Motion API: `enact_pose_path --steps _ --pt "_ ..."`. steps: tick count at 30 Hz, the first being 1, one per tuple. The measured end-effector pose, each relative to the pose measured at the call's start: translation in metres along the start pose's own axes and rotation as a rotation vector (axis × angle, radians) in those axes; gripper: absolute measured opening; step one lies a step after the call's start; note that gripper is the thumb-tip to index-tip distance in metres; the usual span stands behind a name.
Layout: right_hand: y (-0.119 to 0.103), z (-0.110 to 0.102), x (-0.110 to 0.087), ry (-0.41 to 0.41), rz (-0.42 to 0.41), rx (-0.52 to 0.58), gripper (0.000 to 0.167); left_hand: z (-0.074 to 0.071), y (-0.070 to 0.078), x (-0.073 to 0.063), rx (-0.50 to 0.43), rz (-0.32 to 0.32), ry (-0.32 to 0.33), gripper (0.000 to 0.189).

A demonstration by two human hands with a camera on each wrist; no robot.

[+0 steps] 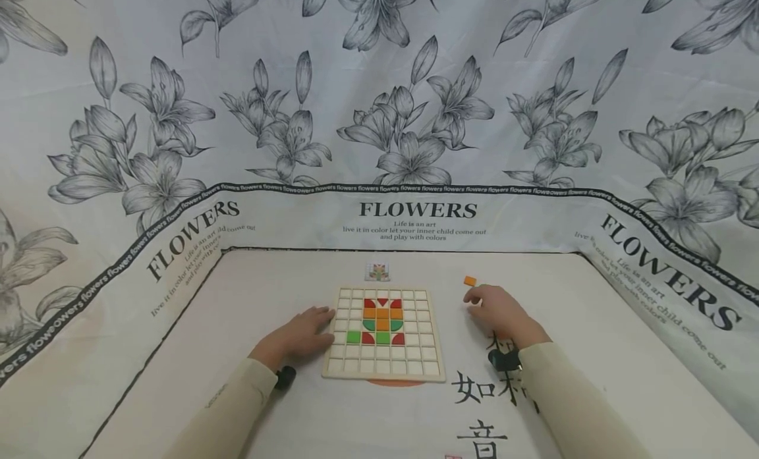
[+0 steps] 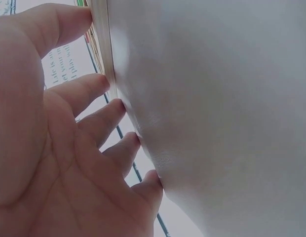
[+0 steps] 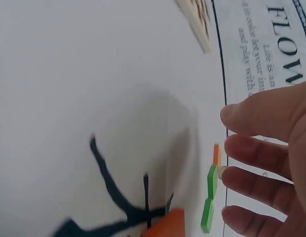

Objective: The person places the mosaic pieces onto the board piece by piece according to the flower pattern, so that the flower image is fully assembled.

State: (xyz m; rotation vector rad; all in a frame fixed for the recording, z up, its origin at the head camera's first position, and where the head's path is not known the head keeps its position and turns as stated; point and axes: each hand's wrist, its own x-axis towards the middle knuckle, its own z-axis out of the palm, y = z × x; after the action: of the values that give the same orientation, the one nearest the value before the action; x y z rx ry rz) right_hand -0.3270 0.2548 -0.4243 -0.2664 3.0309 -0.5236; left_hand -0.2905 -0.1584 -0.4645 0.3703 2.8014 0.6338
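Note:
A square wooden grid board [image 1: 384, 365] lies flat on the table, with red, orange and green tiles forming a pattern in its middle. My left hand [image 1: 298, 337] rests at the board's left edge. In the left wrist view its thumb and fingers [image 2: 96, 86] reach to the wooden rim. To the right of the board, my right hand [image 1: 501, 311] hovers over the table, holding nothing. Just beyond its fingertips lies an orange tile [image 1: 470, 281]. The right wrist view shows green tiles [image 3: 207, 216] lined up with an orange one beside the fingers, and another orange piece [image 3: 168, 224] nearer.
A small picture card [image 1: 377, 272] with a coloured pattern lies behind the board. Black brush characters [image 1: 474, 388] are printed on the tablecloth at the front right. Flower-printed cloth [image 1: 415, 212] walls the table at the back and both sides.

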Motion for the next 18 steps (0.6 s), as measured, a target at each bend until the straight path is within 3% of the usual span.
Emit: enact_pose_path --steps 8,18 --pt "0.031 -0.003 0.010 0.011 0.128 -0.020 0.035 0.002 0.001 -0.004 -0.005 0.000 0.001 0.062" --pt "0.049 -0.008 0.018 -0.071 0.214 -0.050 0.048 0.000 0.002 -0.004 0.012 0.002 0.012 0.061"
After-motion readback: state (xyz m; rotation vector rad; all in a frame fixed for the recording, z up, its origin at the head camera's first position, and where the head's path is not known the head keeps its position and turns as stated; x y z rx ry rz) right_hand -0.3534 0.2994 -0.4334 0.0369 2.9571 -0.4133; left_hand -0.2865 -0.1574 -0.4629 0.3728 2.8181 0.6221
